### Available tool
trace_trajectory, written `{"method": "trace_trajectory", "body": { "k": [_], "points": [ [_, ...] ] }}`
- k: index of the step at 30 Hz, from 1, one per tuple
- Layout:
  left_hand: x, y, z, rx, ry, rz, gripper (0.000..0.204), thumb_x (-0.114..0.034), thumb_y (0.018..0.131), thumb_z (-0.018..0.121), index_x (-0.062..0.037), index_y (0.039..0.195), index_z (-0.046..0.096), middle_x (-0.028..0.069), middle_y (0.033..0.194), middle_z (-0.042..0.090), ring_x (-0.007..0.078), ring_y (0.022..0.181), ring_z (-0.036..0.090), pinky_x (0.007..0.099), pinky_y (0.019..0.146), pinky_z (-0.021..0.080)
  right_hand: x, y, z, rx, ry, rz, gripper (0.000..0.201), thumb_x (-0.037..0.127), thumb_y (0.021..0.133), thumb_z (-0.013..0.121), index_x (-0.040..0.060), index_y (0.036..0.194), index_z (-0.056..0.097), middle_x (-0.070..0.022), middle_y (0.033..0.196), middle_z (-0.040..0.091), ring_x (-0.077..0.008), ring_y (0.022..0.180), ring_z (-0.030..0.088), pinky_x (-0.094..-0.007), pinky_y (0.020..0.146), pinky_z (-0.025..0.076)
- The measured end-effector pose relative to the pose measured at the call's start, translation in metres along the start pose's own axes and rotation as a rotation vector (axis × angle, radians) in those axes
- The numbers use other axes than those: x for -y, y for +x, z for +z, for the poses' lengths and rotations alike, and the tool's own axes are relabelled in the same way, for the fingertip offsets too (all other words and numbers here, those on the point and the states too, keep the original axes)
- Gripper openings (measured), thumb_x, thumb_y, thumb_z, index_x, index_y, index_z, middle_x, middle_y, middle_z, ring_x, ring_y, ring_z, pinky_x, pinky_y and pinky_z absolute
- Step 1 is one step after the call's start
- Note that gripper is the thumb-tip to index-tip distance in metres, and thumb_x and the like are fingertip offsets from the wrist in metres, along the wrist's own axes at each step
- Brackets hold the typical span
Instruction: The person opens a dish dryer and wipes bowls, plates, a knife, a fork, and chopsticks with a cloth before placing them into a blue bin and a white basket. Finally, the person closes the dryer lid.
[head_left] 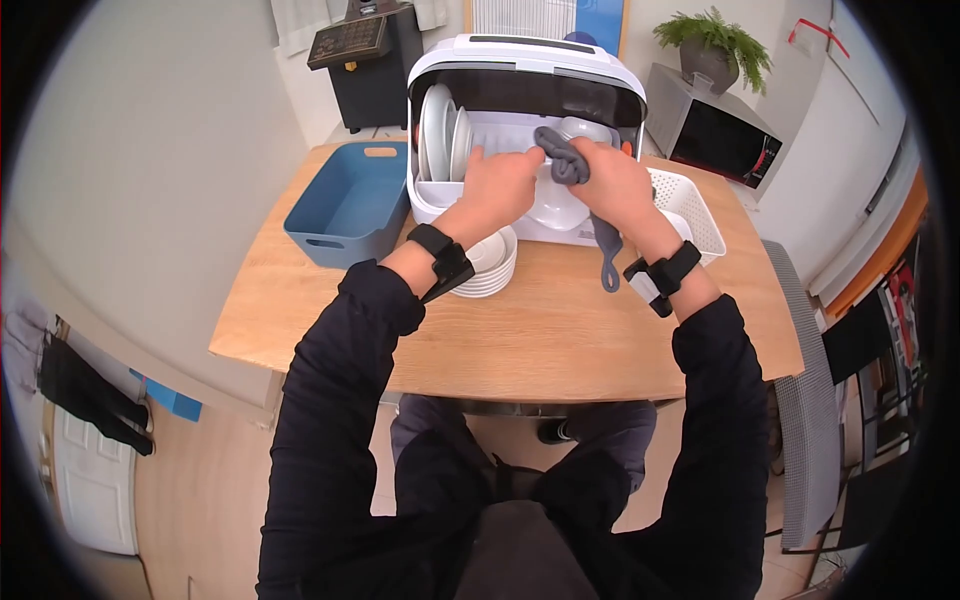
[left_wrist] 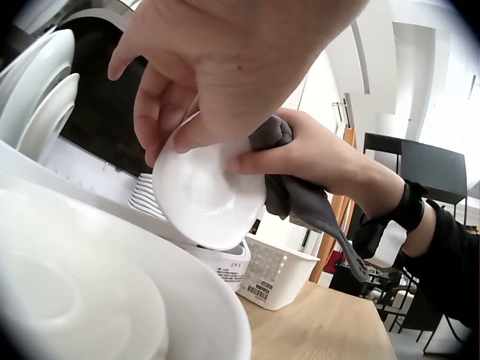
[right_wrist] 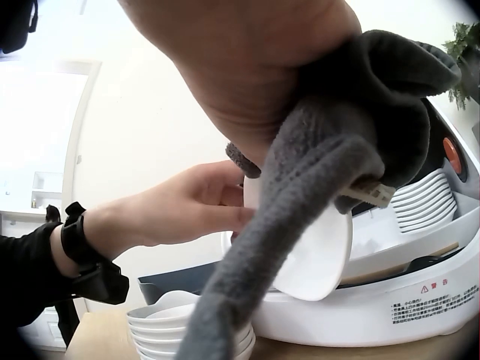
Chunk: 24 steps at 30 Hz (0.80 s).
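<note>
My left hand (head_left: 503, 187) pinches the rim of a white bowl (left_wrist: 206, 195), which is tilted with its inside showing in the left wrist view. A dark grey cloth (right_wrist: 300, 187) is bunched in my right hand (head_left: 615, 185), one end with a loop hanging down. The right thumb lies against the bowl's inner face. Both hands are in front of the white dish cabinet (head_left: 425, 205), whose dark lid is raised. White plates (head_left: 438, 135) stand upright in its left side. A stack of white bowls (head_left: 487, 280) sits on the table below my left hand.
A blue bin (head_left: 345, 245) stands on the wooden table (head_left: 520, 350) left of the cabinet. To the right is a white perforated basket (head_left: 705, 215). Inside the cabinet's right side is a row of small white dishes (right_wrist: 424, 202). Behind, a microwave (head_left: 715, 130) carries a potted plant (head_left: 712, 50).
</note>
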<state>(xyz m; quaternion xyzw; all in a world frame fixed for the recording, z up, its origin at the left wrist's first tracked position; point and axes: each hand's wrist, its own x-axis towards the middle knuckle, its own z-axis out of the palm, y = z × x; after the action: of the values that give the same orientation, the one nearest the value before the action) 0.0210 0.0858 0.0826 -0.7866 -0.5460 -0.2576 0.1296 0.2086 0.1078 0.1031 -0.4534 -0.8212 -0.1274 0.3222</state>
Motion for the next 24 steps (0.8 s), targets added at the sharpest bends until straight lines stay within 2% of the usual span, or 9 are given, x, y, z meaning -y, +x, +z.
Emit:
{"method": "trace_trajectory", "body": {
  "k": [2,5,8,11,16,17,20,23,24],
  "points": [
    [-0.003,0.002,0.009,-0.16,0.111,0.11,0.02,-0.02,0.089,0.063,-0.0097,0.105,0.057,0.0103,0.087,0.068,0.0305,0.086,0.066,0.0533,0.088,0.039,0.005,0.001,0.001,-0.006,0.033,-0.026,0.036,0.022,0.075,0.071,0.0162,0.11,0.063,-0.0098,0.087,0.067,-0.0325,0.086,0.067,-0.0432,0.069,0.053],
    [-0.001,0.002,0.007,-0.418,-0.064,0.089,0.021,-0.023,0.088,0.065,-0.0096,0.103,0.06,0.0086,0.086,0.068,0.0289,0.088,0.065,0.0515,0.087,0.041,0.001,0.002,0.002,-0.07,0.136,0.095,0.04,0.023,0.077,0.071,0.017,0.116,0.063,-0.0116,0.093,0.07,-0.0338,0.089,0.067,-0.0431,0.075,0.053],
    [0.003,-0.002,0.0,-0.247,-0.26,-0.177,0.022,-0.027,0.088,0.066,-0.0076,0.098,0.063,0.0095,0.078,0.067,0.0297,0.083,0.066,0.0514,0.088,0.041,-0.005,0.004,0.0,-0.124,0.288,0.227,0.044,0.024,0.078,0.071,0.0174,0.121,0.062,-0.0149,0.098,0.07,-0.0352,0.092,0.067,-0.0425,0.079,0.052],
    [0.021,0.006,0.011,0.056,-0.542,-0.263,0.022,-0.028,0.088,0.066,-0.0066,0.091,0.063,0.0091,0.071,0.065,0.0291,0.076,0.066,0.052,0.09,0.041,-0.014,0.004,0.008,-0.158,0.395,0.258,0.046,0.023,0.077,0.072,0.0172,0.122,0.062,-0.0165,0.099,0.07,-0.0361,0.092,0.066,-0.042,0.079,0.052],
    [0.009,0.006,0.005,-0.168,0.124,0.08,0.022,-0.027,0.088,0.065,-0.007,0.081,0.061,0.007,0.066,0.065,0.0262,0.07,0.065,0.0525,0.092,0.041,-0.008,-0.002,-0.002,-0.036,0.227,0.14,0.044,0.024,0.077,0.072,0.0192,0.119,0.062,-0.0124,0.098,0.07,-0.0337,0.092,0.067,-0.0427,0.077,0.053],
    [0.005,0.006,0.003,-0.211,0.228,0.155,0.022,-0.027,0.088,0.065,-0.007,0.081,0.06,0.0068,0.067,0.065,0.0257,0.071,0.065,0.0524,0.091,0.041,-0.007,-0.004,0.0,-0.08,0.193,0.019,0.041,0.021,0.076,0.071,0.0192,0.116,0.063,-0.0119,0.099,0.069,-0.0345,0.09,0.067,-0.0438,0.075,0.053],
    [-0.002,0.012,0.005,-0.372,0.267,0.253,0.018,-0.026,0.087,0.066,-0.0085,0.087,0.063,0.0082,0.069,0.066,0.0269,0.071,0.065,0.0533,0.092,0.04,-0.001,-0.002,-0.007,-0.068,0.133,0.031,0.045,0.018,0.074,0.073,0.0163,0.118,0.063,-0.0137,0.098,0.069,-0.0358,0.093,0.065,-0.0422,0.079,0.052],
    [-0.003,0.01,0.005,-0.416,-0.118,0.078,0.018,-0.026,0.086,0.066,-0.0097,0.094,0.065,0.0095,0.072,0.067,0.0277,0.074,0.066,0.0484,0.089,0.044,-0.008,0.0,-0.011,-0.074,0.266,0.192,0.042,0.026,0.077,0.073,0.0171,0.117,0.063,-0.0145,0.101,0.069,-0.0367,0.092,0.066,-0.0429,0.079,0.053],
    [-0.002,0.011,0.005,-0.333,-0.116,0.041,0.019,-0.026,0.086,0.066,-0.0097,0.096,0.066,0.01,0.073,0.068,0.0281,0.074,0.066,0.0468,0.086,0.046,-0.013,-0.001,-0.008,-0.092,0.317,0.239,0.041,0.029,0.077,0.073,0.0177,0.116,0.064,-0.0144,0.101,0.07,-0.0375,0.09,0.066,-0.0435,0.078,0.053]
  ]
}}
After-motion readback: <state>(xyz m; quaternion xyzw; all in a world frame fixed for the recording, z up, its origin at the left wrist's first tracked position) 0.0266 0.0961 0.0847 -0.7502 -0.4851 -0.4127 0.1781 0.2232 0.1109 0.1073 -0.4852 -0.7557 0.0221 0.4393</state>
